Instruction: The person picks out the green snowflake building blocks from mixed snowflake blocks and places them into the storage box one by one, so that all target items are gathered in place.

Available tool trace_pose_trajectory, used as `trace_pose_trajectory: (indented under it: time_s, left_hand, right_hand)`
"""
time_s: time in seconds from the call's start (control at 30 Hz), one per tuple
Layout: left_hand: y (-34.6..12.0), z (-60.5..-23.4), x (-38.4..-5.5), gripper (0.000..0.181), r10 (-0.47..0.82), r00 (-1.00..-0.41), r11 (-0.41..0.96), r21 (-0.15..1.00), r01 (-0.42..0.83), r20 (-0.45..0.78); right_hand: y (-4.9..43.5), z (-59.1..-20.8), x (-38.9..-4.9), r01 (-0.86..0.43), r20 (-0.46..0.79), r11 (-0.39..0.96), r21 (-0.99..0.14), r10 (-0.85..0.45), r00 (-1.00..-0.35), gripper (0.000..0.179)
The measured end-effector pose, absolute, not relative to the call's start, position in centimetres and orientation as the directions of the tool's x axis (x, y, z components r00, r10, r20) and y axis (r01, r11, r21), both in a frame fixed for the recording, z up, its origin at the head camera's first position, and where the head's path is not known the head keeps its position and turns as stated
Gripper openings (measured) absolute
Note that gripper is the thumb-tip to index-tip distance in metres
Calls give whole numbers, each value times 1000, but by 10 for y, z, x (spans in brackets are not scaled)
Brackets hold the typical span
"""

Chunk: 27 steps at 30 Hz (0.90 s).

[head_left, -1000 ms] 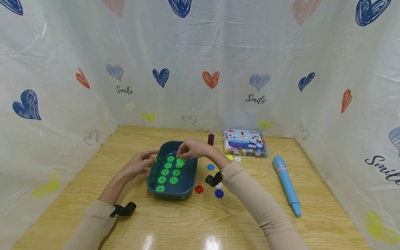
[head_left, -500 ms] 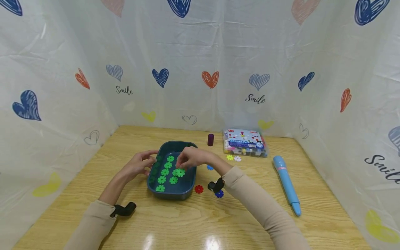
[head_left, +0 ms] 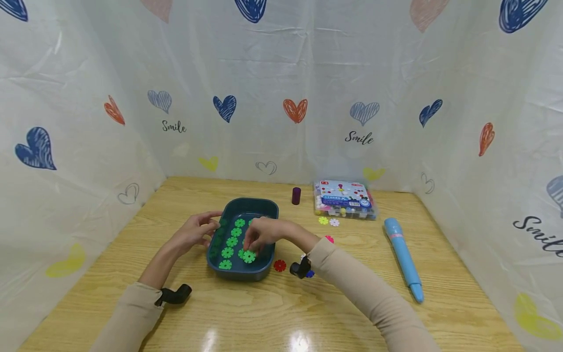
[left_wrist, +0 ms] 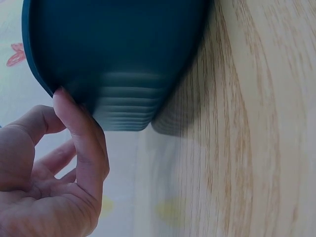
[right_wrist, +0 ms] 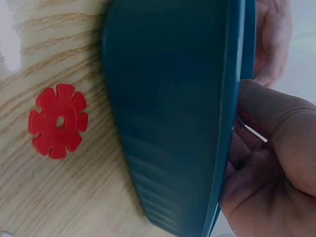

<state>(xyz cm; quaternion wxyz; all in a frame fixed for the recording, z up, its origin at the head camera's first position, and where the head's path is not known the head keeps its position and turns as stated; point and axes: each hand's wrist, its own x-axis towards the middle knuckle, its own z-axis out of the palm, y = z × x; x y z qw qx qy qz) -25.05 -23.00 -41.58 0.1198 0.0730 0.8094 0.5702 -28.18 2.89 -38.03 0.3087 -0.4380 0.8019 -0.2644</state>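
Note:
A dark teal box holds several green notched discs lying in a column along its left side. My left hand grips the box's left rim, its fingers at the outer wall in the left wrist view. Inside the box, my right hand pinches a green notched disc over the near part of the right column. This disc overlaps another green one beneath it. In the right wrist view the box wall hides the right fingertips and the held disc.
A red notched disc lies right of the box. Pink, yellow and white discs lie farther back. Behind stand a purple cylinder and a clear parts case. A blue pen-shaped object lies at right.
My right hand has moved toward the near end of the box, carrying the green disc. The pink disc has come into sight behind the forearm. My left hand has stayed at the rim.

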Motion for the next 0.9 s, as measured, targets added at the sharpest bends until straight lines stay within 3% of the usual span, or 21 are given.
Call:
trace_pose_trajectory:
  time_s: [0.5, 0.9]
  left_hand:
    - [-232, -417, -251, 50, 264, -958, 339, 941, -13, -108]
    - [-233, -416, -252, 51, 272, -956, 344, 939, -8, -107]
  right_hand:
    - [11, -383, -279, -565, -328, 496, -659, -866, -378, 13]
    - [1, -379, -278, -540, -380, 545, -641, -837, -394, 12]
